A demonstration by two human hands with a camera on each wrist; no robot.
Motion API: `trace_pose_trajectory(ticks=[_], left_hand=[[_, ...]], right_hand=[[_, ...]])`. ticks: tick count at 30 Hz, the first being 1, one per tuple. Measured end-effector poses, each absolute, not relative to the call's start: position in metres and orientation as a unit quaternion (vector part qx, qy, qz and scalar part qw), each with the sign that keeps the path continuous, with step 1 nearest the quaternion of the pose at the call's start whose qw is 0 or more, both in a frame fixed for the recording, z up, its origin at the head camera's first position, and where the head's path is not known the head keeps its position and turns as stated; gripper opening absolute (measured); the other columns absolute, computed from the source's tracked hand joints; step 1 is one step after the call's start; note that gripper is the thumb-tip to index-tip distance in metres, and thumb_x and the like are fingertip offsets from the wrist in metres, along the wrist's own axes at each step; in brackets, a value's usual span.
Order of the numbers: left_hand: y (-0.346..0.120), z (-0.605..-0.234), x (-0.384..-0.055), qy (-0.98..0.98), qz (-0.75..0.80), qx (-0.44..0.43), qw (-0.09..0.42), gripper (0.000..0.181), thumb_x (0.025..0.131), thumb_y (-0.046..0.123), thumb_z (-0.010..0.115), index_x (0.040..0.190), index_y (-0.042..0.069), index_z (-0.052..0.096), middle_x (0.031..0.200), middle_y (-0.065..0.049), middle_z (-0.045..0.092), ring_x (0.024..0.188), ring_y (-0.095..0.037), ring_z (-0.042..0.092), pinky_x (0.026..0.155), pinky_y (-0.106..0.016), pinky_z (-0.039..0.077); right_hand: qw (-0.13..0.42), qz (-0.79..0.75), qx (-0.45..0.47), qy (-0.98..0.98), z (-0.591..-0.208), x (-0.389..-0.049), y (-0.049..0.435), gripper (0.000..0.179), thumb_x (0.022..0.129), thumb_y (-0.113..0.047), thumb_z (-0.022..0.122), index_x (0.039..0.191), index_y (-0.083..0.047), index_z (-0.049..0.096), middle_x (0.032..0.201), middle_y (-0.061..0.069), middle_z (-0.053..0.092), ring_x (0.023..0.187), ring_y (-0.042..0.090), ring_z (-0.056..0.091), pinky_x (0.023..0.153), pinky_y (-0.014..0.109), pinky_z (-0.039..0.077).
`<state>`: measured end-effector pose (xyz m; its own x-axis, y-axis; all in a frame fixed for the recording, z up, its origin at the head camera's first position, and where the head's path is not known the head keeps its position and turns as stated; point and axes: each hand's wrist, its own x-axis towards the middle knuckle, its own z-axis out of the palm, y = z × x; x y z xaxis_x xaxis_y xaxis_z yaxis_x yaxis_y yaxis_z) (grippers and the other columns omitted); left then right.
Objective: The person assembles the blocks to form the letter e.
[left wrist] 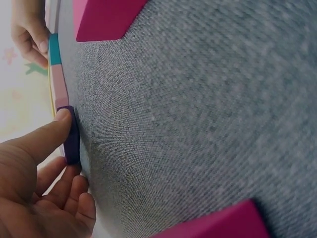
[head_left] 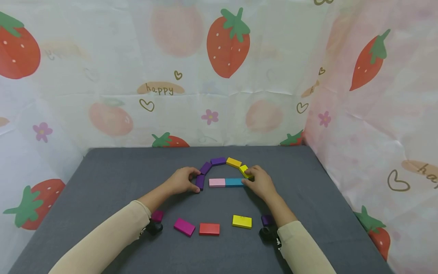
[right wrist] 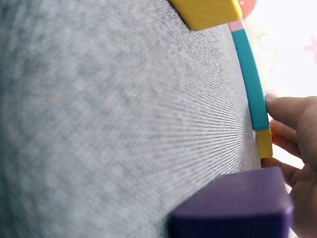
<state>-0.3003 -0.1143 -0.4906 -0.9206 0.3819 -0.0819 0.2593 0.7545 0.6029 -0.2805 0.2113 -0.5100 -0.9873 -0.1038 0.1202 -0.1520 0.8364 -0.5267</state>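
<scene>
Beyond the red block [head_left: 209,229], we have the left hand [head_left: 181,180] pinching the leftmost purple block [head_left: 200,182] by its ends, likely to set its angle, and the right hand [head_left: 261,184] at a yellow block [right wrist: 265,144] near the blue block [head_left: 234,182], grip unclear.

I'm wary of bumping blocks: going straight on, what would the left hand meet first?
Beyond the purple block it holds, the left hand would probably meet the pink block first, though depth is hard to judge.
</scene>
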Motion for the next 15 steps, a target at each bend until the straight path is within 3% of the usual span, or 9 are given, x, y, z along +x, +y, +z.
trace_pose_trajectory(ticks=[15], left_hand=[[-0.115, -0.4919, -0.3022, 0.931, 0.309, 0.172, 0.096, 0.064, 0.077, 0.025, 0.092, 0.133, 0.01, 0.065, 0.129, -0.012, 0.064, 0.116, -0.029, 0.059, 0.096, -0.046, 0.05]], right_hand=[[0.041, 0.279, 0.061, -0.958, -0.5073, -0.2793, 0.21, 0.043, 0.093, -0.03, 0.077, 0.128, -0.007, 0.07, 0.13, 0.008, 0.062, 0.121, 0.029, 0.059, 0.106, 0.049, 0.047]])
